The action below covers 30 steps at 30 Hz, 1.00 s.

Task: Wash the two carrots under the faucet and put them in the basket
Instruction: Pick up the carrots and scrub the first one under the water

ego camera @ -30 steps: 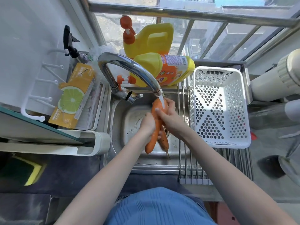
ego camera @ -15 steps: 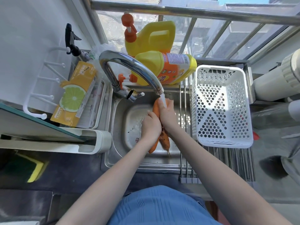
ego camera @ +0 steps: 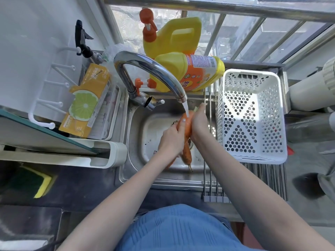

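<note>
Carrots [ego camera: 187,127]: you've got both bunched together over the sink [ego camera: 137,127], thick ends up under the faucet [ego camera: 154,71] spout, tips pointing down toward you. Your left hand [ego camera: 172,138] is wrapped round them from the left, thumb laid across the upper orange part, fingers curled behind. Your right hand [ego camera: 199,124] is cupped against them from the right, fingers curled over the top end; a bit of green stub shows by the fingertips. Water stream [ego camera: 186,110] lands right on the top of the front carrot. The lower carrot end [ego camera: 187,154] sticks out below both hands, thin root tip hanging above the sink floor near the drain.

Basket [ego camera: 252,116], white and perforated, sits just right of the sink on the metal rod rack [ego camera: 213,180], nothing visible inside it.

Behind the faucet: yellow detergent bottle lying on its side [ego camera: 197,73], taller yellow jug with orange pump [ego camera: 172,37] behind it. Left of the sink: orange pack with a lime picture [ego camera: 85,102] in a white tray [ego camera: 116,113]. Green-and-yellow sponge [ego camera: 30,182] on the dark counter, far left.
</note>
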Each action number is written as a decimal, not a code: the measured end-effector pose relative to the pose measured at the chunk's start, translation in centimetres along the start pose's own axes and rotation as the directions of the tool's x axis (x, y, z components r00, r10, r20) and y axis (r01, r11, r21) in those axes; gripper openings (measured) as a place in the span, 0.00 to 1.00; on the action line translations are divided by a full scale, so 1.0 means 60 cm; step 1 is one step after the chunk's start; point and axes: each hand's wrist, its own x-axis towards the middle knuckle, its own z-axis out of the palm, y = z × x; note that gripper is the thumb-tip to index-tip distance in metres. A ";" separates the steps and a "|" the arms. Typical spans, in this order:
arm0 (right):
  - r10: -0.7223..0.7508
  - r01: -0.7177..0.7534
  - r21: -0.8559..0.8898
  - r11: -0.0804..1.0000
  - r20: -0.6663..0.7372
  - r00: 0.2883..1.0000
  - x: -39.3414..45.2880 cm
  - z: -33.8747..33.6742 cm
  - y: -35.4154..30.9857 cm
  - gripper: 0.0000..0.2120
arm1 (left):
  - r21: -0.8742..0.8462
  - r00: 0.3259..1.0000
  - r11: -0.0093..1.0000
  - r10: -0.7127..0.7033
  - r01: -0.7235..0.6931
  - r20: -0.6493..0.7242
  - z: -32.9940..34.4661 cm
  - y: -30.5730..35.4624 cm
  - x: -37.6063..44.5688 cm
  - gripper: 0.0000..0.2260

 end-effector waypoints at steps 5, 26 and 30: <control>-0.230 0.247 -0.132 0.960 0.131 0.964 -0.040 -0.009 0.043 0.20 | -0.265 0.956 0.922 -0.245 0.282 0.164 -0.011 0.017 0.028 0.33; -0.097 0.107 -0.196 0.975 0.061 0.993 -0.011 -0.009 0.015 0.19 | -0.456 0.924 0.827 -0.183 0.329 0.335 -0.011 -0.020 0.009 0.36; -0.195 0.269 -0.228 0.936 0.300 0.934 -0.026 -0.025 0.042 0.22 | -0.546 0.898 0.734 -0.206 0.404 0.389 -0.034 -0.008 0.024 0.35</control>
